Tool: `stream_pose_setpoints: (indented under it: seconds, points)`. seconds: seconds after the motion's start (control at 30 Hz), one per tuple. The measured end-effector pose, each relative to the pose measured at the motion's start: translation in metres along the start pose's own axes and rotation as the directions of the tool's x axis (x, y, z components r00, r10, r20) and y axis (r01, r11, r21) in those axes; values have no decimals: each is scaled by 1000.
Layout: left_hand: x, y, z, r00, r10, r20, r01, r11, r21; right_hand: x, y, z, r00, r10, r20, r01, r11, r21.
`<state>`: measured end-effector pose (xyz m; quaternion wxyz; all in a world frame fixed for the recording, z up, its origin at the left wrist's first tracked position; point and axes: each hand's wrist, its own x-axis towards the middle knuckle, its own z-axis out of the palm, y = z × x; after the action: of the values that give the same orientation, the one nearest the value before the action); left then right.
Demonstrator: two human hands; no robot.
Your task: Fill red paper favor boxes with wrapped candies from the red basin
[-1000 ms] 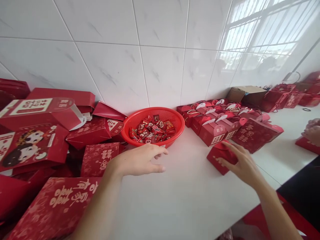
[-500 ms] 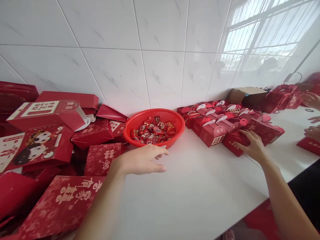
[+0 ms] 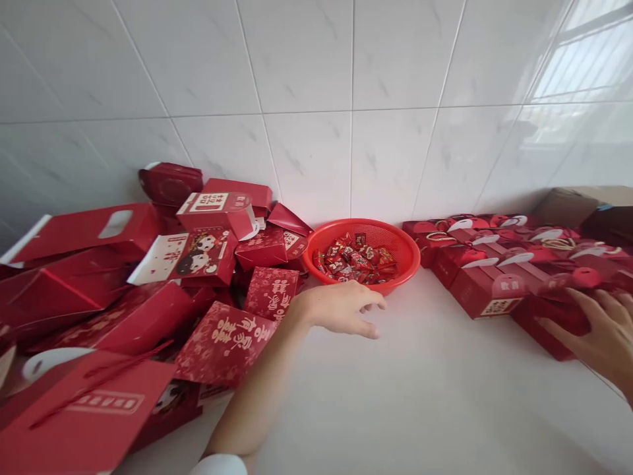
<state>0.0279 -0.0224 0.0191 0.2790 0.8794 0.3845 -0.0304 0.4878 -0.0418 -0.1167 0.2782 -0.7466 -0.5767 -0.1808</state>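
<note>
My left hand hovers over the white tabletop, fingers apart and holding nothing. Just beyond it stands a red plastic basket with wrapped candies inside. At the right, my right hand rests on a small red gift box at the front of a block of closed boxes, its thumb and fingers spread over the top. Whether the fingers grip the box is hard to make out. Next to it is a red box with a white label.
A heap of loose red gift boxes fills the left side, one with a cord handle nearest me. A brown carton stands at the back right. White wall tiles rise behind the table.
The view has turned left, so more of the box heap shows and the other person's hands are out of sight. My right hand stays at the same box; my left hand stays open.
</note>
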Motion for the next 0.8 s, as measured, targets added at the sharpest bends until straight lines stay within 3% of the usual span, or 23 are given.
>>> stream_pose_setpoints:
  seconds: [0.1,0.2,0.27,0.33,0.37,0.4,0.47,0.5,0.53,0.6,0.7,0.8]
  points:
    - [2,0,0,994,81,-69,-84,995,-55,4,-33,-18,999,-41,-36,43,997,67]
    - [2,2,-3,972,169,-165,-180,983,-49,6,-82,-32,959,-230,-163,262,941,213]
    - [-3,3,-10,941,192,-280,-202,979,-8,3,-120,-35,911,-342,-230,402,860,315]
    - [-11,0,-22,875,150,-460,-142,989,51,-4,-156,-33,872,-451,-188,487,774,404]
    - [-16,-4,-31,817,107,-567,-67,994,91,-10,-172,-31,844,-512,-163,526,727,440]
    - [-22,-11,-40,725,38,-688,61,991,119,-16,-185,-27,819,-557,-136,549,692,468]
    - [-34,-30,-60,596,-63,-800,210,975,79,-29,-204,-18,760,-644,-86,586,622,520]
    - [-39,-41,-69,506,-138,-852,309,951,30,-36,-209,-14,733,-677,-63,595,594,541]
    - [-45,-53,-76,398,-262,-879,479,877,-45,-42,-212,-9,710,-703,-41,600,573,558]
    - [-54,-75,-87,291,-489,-823,687,705,-176,-51,-213,-3,683,-730,-3,598,557,577]
    - [-64,-92,-91,296,-599,-744,771,609,-184,-57,-211,-1,675,-735,68,570,578,584]
    - [-69,-86,-85,330,-543,-772,751,647,-133,-56,-214,-8,660,-732,170,532,615,583]
